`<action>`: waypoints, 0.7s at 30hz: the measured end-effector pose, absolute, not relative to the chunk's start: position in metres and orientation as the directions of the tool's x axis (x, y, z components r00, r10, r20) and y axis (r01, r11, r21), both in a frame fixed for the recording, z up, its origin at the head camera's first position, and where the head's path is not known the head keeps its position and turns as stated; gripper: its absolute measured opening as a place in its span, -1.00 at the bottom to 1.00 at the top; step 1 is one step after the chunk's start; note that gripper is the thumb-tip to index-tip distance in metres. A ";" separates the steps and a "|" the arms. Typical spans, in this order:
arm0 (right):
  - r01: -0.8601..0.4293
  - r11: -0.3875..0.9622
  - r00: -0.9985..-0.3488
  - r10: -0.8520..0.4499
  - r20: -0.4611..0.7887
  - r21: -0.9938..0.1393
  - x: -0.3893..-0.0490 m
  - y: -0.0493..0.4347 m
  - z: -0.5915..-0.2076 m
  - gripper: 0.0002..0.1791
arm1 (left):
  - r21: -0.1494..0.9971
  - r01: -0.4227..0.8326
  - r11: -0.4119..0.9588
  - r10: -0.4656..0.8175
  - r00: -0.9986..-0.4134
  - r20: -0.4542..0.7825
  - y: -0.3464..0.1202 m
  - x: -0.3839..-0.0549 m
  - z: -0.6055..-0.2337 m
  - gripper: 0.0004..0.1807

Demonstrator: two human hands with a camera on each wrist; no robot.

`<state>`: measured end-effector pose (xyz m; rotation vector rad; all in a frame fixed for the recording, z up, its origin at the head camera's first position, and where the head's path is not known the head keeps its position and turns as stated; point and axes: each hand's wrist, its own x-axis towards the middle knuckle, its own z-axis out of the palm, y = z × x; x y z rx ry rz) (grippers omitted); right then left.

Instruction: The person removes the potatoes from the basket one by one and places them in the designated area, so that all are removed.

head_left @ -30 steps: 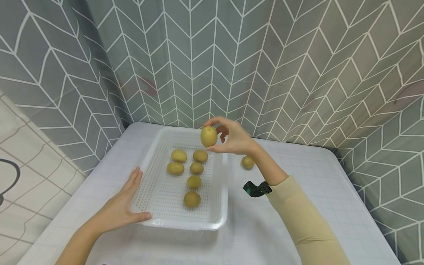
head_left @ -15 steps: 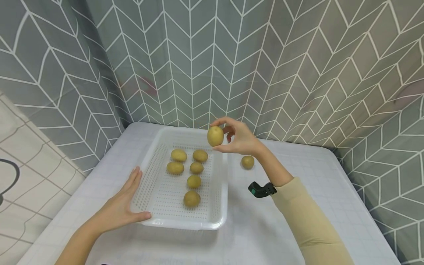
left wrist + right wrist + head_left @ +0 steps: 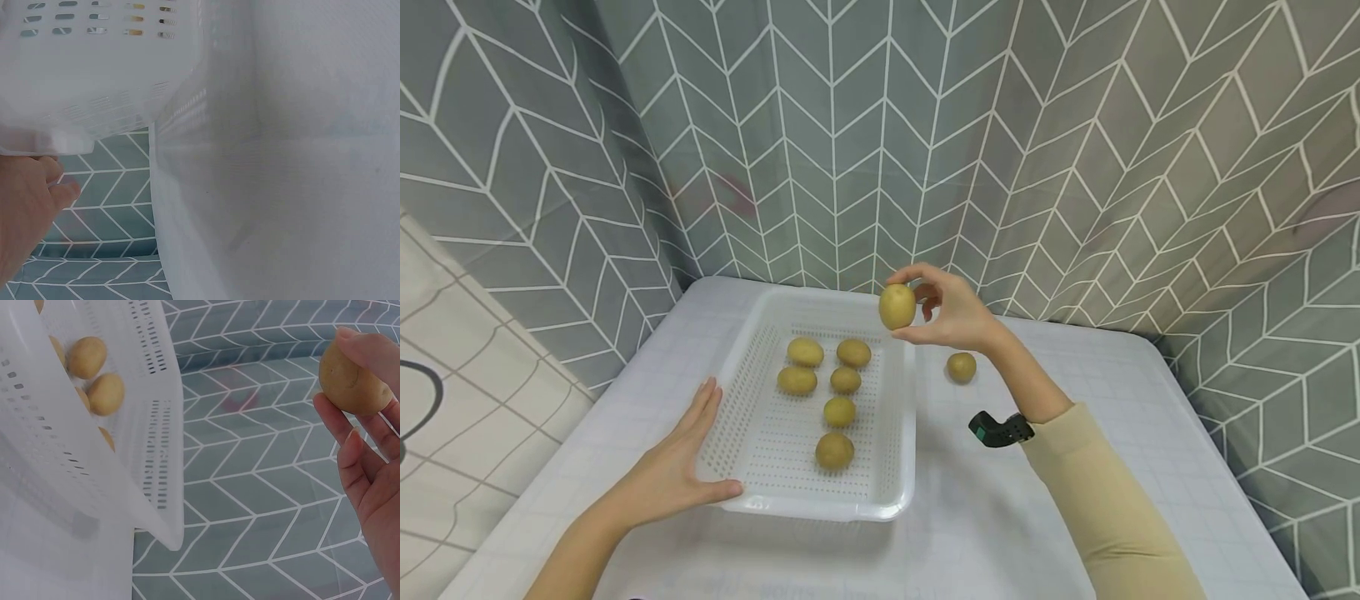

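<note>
My right hand (image 3: pixel 943 308) pinches a potato (image 3: pixel 897 307) between thumb and fingertips, up over the far right corner of a white perforated basket (image 3: pixel 904 450). In the right wrist view the same potato (image 3: pixel 351 381) sits between the thumb and fingers, to the side of the basket wall. My left hand (image 3: pixel 673 467) rests at the near left corner of the basket, its fingers straight along the side and its thumb on the front rim. Inside the basket lie several potatoes, among them a round one (image 3: pixel 835 451) nearest the front. In the left wrist view the left hand (image 3: pixel 28 206) is partly out of frame, right at the rim.
One more potato (image 3: pixel 961 367) lies on the white table (image 3: pixel 1075 500), right of the basket and beside the right forearm. A grey chevron-patterned curtain (image 3: pixel 880 150) stands behind the table's far edge. A black band (image 3: pixel 1000 429) is on the right wrist.
My right hand has moved to the right with the potato, from above the basket's far side toward its far right corner. The left hand and the basket have stayed in place.
</note>
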<state>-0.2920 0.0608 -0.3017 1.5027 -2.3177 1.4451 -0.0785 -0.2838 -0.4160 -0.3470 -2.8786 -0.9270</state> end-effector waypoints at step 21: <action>-0.750 0.133 -0.539 -0.691 0.481 -0.648 -0.296 0.074 -0.300 -0.32 | 0.557 0.247 0.793 0.189 -0.969 0.161 -0.285 -0.079 -0.418 0.39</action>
